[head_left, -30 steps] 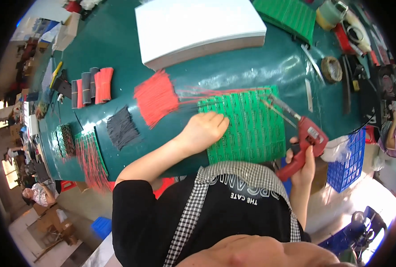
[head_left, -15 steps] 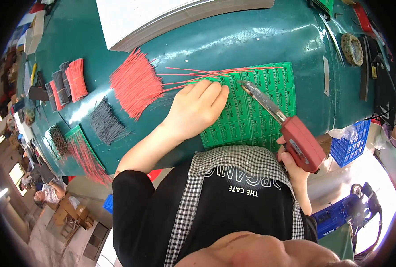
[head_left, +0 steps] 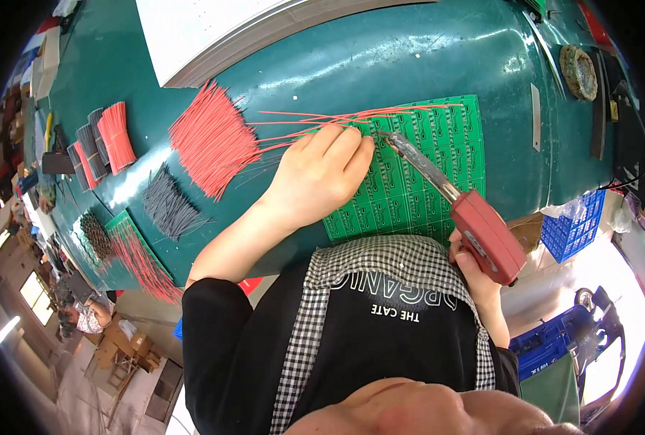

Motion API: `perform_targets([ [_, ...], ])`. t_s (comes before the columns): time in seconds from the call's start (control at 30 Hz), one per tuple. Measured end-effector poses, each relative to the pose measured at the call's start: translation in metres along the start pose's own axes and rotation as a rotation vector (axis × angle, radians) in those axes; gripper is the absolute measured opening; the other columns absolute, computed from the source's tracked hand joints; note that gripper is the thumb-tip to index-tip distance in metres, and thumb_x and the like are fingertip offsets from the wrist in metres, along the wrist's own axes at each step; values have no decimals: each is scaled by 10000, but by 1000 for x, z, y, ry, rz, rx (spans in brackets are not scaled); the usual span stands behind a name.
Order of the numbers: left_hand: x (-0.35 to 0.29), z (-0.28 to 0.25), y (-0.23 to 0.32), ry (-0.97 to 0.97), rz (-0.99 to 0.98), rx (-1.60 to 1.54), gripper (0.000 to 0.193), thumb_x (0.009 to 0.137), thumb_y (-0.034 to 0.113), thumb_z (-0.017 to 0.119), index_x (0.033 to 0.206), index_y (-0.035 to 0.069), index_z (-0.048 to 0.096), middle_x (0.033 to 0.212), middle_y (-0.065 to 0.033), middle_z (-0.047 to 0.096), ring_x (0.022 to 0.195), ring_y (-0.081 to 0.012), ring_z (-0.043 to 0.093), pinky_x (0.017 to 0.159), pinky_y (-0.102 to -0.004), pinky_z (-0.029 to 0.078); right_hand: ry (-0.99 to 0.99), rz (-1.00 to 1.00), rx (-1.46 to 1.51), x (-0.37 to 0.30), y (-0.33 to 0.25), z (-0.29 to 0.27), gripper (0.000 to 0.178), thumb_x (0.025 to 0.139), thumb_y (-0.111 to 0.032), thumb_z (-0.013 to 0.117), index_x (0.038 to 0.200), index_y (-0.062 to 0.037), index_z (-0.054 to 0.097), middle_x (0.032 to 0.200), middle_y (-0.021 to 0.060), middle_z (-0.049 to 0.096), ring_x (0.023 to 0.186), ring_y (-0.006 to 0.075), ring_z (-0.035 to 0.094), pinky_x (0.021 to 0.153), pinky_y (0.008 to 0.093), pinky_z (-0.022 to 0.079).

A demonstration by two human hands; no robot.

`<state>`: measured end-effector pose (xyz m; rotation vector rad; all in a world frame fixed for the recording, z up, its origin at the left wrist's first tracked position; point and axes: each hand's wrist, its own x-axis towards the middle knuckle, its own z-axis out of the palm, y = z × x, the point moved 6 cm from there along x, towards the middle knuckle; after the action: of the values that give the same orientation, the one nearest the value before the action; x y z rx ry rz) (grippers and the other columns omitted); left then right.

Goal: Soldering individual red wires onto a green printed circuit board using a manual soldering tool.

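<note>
On the teal workbench lies a green circuit panel. The left hand rests palm-down on it, fingertips pinching a red wire. The right hand grips a red soldering iron, tip touching the panel's top edge.

White box: flat, rectangular, laid at 12 o'clock on the desk.
Blue crate: seen at 3 o'clock.
</note>
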<state>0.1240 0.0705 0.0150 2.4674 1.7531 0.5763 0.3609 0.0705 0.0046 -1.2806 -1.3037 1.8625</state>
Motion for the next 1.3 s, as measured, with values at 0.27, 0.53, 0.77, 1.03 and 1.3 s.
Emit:
perform_targets([
  [0.27,1,-2,0,7,-7,4,269,655,69,615,920,25,624,851,-62,570,723,-188,574,575,-285,491,1,-18,-40,0,2,-1,689,703,-105,769,1282,56,432,962,81,641,753,104,597,701,234,492],
  [0.53,-1,-2,0,-14,-30,-2,275,657,71,609,928,28,623,861,-63,570,730,-189,577,580,-284,492,17,6,-92,-1,4,-3,692,684,-94,775,1275,51,444,953,74,642,731,95,598,692,231,498],
  [0.77,0,-2,0,-2,-41,3,274,659,68,603,929,32,622,860,-61,567,722,-187,573,575,-284,490,-42,-110,-312,0,0,-2,666,681,-79,762,1258,57,456,1018,110,653,704,93,602,659,220,495],
  [1.03,0,-3,1,-4,-42,21,280,654,59,602,933,36,619,858,-63,567,719,-190,573,572,-283,492,14,52,-68,1,-4,2,654,691,-7,728,1269,68,431,1045,168,634,743,113,606,635,226,490],
  [1.3,8,-8,5,86,-46,-11,267,637,46,612,903,17,625,873,-75,580,748,-203,591,598,-291,504,68,-67,44,-1,-9,1,551,808,-233,670,1223,56,452,1064,187,580,586,160,530,530,260,441],
])
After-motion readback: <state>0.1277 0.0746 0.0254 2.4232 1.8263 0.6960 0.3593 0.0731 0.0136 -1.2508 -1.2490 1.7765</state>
